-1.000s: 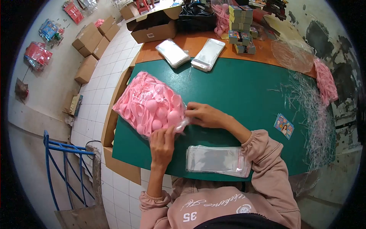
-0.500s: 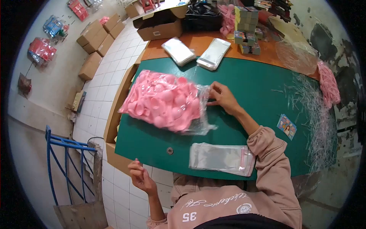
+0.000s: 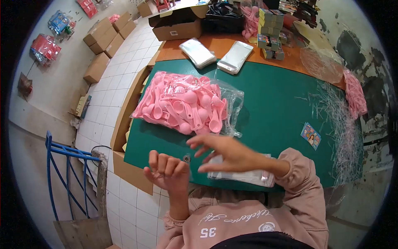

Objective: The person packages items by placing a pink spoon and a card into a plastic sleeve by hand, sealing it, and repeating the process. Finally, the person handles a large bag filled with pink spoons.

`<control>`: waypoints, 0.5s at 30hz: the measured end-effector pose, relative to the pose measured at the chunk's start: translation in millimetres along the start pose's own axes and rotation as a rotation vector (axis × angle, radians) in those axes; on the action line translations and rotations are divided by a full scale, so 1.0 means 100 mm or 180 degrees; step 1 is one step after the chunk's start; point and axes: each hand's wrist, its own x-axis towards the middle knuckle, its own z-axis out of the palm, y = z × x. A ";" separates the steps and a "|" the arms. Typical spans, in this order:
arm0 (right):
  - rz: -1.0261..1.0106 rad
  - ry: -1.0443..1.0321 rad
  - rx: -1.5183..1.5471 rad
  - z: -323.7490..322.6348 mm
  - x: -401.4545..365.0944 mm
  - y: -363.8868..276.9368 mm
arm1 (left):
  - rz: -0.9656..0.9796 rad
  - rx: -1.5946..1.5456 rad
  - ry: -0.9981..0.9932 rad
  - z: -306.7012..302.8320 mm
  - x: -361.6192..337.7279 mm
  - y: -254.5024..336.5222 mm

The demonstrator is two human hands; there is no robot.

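Observation:
My left hand (image 3: 169, 171) is raised at the near left edge of the green table mat (image 3: 273, 103), its fingers curled in with nothing showing in them. My right hand (image 3: 226, 153) hangs over the near part of the mat, slightly blurred, fingers apart and holding nothing. Partly hidden beneath it lies a stack of clear plastic bags (image 3: 259, 176). Beyond both hands rests a clear bag full of pink measuring spoons (image 3: 182, 101), its loose plastic end spread to the right.
Two stacks of clear bags (image 3: 198, 53) (image 3: 235, 57) lie at the back. Small printed cards (image 3: 311, 136) and shredded plastic strands (image 3: 342, 137) lie on the right. Bundled cards (image 3: 270, 25) and an open carton (image 3: 176, 31) stand behind. A blue metal frame (image 3: 70, 153) is at left.
My right hand has let go of the spoon bag's loose end and moved toward me and left. My left hand has risen and come right, fingers curled. The bag's spoons have shifted.

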 end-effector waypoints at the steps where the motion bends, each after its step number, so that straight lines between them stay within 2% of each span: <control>1: 0.0107 0.0027 0.0052 0.09 -0.04 -0.01 | -0.0107 -0.0437 -0.0017 -0.01 -0.01 -0.07; 2: 0.0121 0.0047 0.0056 0.10 -0.06 -0.01 | -0.0209 -0.0866 -0.0022 -0.01 -0.02 -0.14; 4: -0.0005 -0.0036 -0.0460 0.09 -0.10 -0.02 | -0.0263 -0.0796 -0.0004 0.00 -0.04 -0.22; 8: -0.0086 -0.0257 -0.0753 -0.14 -0.36 -0.05 | -0.0512 -0.0757 0.0095 -0.07 -0.08 -0.25; 10: -0.0279 -0.0974 -0.0790 -0.65 -0.67 -0.20 | -0.0528 -0.0291 0.0399 -0.11 -0.06 -0.14; 11: 0.0131 -0.1105 -0.0933 -1.02 -0.87 -0.49 | -0.0480 -0.0045 0.0309 -0.16 -0.03 0.02; 12: -0.0026 -0.0279 -0.0193 -1.38 -1.22 -0.46 | -0.0527 0.0439 0.0395 -0.16 0.07 0.23; 13: 0.0229 0.0701 -0.0283 -1.77 -1.66 -0.48 | -0.0568 0.0924 0.0491 -0.17 0.16 0.47; 14: 0.0522 0.2444 -0.0985 -2.08 -2.01 -0.47 | -0.0210 0.2135 0.0712 -0.21 0.27 0.72; 15: 0.0940 0.3269 -0.2489 -2.65 -2.47 -0.36 | 0.0166 0.3339 0.0933 -0.27 0.38 0.99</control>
